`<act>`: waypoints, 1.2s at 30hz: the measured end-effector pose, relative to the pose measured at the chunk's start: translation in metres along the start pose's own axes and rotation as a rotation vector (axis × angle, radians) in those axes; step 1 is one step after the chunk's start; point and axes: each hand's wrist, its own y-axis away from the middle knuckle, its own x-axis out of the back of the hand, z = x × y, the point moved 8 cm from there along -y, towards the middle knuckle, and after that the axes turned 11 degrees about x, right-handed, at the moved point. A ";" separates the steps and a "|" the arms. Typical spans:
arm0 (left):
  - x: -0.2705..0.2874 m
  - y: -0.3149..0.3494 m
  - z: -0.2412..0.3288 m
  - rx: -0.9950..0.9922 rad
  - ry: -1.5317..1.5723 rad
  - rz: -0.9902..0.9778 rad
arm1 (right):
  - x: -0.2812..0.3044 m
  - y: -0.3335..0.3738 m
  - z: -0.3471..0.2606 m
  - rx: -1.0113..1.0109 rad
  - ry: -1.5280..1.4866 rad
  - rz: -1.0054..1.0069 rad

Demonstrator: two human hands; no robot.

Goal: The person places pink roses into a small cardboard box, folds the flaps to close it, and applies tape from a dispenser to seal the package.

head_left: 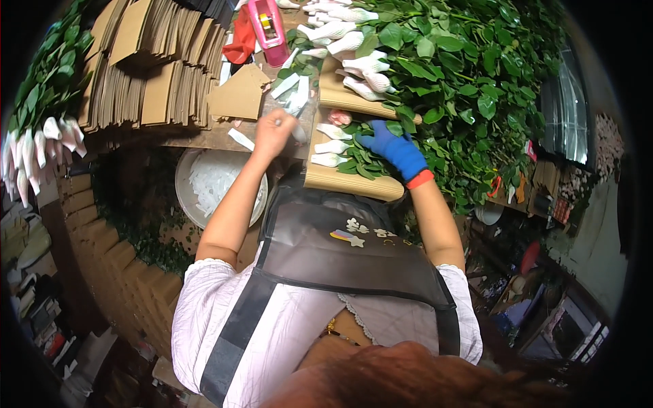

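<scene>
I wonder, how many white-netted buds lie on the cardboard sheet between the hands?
3, in a column at the left edge of the cardboard sheet: top bud, middle bud, bottom bud. Leaves under the right hand may hide more.

The table (204,139) is a worn wooden surface running across the upper part of the frame. Items resting directly on it:

- Stacks of folded brown cardboard sleeves (153,68), upper left.
- One loose cardboard piece (238,95), upper centre.
- A pink tape dispenser (267,24) and a red item (241,41), top centre.
- White strips (241,139) near the front edge.
- A corrugated cardboard sheet (343,180), centre, bearing netted flower buds (331,146).
- Heaped green leafy stems (469,75), upper right.
</scene>
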 end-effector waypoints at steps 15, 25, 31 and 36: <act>-0.051 0.025 -0.002 0.249 0.184 -0.079 | -0.002 0.003 -0.022 -0.038 0.369 0.039; -0.052 0.039 0.029 0.229 -0.591 -0.401 | -0.004 0.008 -0.031 0.135 0.261 -0.021; -0.024 0.032 0.017 0.352 0.017 -0.314 | -0.007 0.009 -0.032 0.159 0.403 0.118; 0.026 0.042 -0.011 0.222 -0.161 -0.201 | 0.041 0.049 -0.055 0.143 0.165 0.056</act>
